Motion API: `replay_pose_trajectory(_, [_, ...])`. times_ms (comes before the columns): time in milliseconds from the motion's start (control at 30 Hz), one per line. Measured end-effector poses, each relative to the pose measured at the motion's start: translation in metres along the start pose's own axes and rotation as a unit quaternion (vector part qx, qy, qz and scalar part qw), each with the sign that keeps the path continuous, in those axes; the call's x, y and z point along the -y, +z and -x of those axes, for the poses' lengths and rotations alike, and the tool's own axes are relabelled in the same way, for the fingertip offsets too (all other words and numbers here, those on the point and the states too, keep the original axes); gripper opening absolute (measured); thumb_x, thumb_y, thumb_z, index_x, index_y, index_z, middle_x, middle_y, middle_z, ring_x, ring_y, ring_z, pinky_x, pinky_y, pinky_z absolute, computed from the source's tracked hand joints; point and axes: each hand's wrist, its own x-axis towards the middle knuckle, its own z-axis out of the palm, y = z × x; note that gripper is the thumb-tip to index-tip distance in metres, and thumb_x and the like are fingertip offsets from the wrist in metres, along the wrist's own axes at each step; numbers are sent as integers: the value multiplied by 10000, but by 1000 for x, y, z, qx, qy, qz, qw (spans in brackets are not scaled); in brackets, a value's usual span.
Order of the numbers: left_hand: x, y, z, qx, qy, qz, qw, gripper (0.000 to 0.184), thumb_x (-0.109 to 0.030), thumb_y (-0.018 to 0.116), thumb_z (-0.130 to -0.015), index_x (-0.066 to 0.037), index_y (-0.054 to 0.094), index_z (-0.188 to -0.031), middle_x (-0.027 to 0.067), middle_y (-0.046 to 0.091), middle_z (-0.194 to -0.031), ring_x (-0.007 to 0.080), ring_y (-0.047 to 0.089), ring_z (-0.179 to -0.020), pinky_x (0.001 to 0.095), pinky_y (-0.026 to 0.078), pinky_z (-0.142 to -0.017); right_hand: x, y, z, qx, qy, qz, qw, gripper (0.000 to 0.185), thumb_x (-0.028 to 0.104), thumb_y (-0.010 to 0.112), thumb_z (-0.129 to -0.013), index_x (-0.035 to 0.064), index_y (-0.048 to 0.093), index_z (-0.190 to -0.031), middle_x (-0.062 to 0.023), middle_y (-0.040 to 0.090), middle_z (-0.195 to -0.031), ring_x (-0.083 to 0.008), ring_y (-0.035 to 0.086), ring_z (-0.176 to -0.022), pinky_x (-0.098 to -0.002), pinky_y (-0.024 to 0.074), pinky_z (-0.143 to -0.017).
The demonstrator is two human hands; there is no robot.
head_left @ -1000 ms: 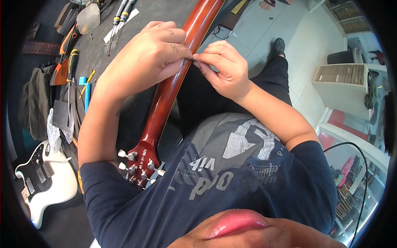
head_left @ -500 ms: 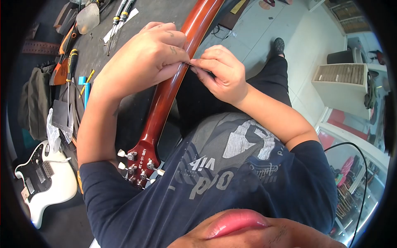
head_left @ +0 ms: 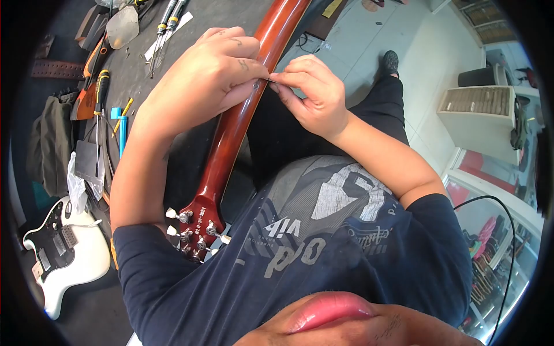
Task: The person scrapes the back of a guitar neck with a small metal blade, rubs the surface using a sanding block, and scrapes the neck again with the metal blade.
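Clearly, left hand (head_left: 210, 75) touches guitar (head_left: 228, 141) (right hand (head_left: 314, 95) pinching).

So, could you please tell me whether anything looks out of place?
Only the white guitar body at lower left looks odd: no strings or neck can be made out, though the view darkens there.

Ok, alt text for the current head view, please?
A person's left hand and right hand meet at a glossy reddish-brown guitar neck, the right pinching a thin item too small to identify. A white guitar body and tools lie at left.
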Motion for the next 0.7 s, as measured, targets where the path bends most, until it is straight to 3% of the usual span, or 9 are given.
replay_pose_trajectory(467, [3,-2,1,23,-3,28,999,213,1,791,-781,-6,787,-994,100,603,-869,334,610,-890,443,510,-854,4,2,3,11,1,-13,1000,272,-41,879,-778,22,796,-1030,-96,733,-956,-282,709,-876,-382,583,-786])
replay_pose_trajectory(567, [3,-6,1,45,-10,39,998,185,-31,789,-810,-25,803,-994,78,653,-892,299,643,-932,448,527,-908,4,1,1,11,0,-13,1000,273,-35,878,-783,26,797,-1037,-95,736,-954,-277,705,-868,-380,579,-781])
replay_pose_trajectory(700, [3,-3,0,7,-53,21,998,190,-28,785,-814,-19,798,-1003,86,638,-880,307,633,-921,451,531,-880,-4,-2,-12,-8,-19,5,1000,272,-24,880,-787,31,799,-1041,-85,740,-942,-264,696,-853,-376,569,-768])
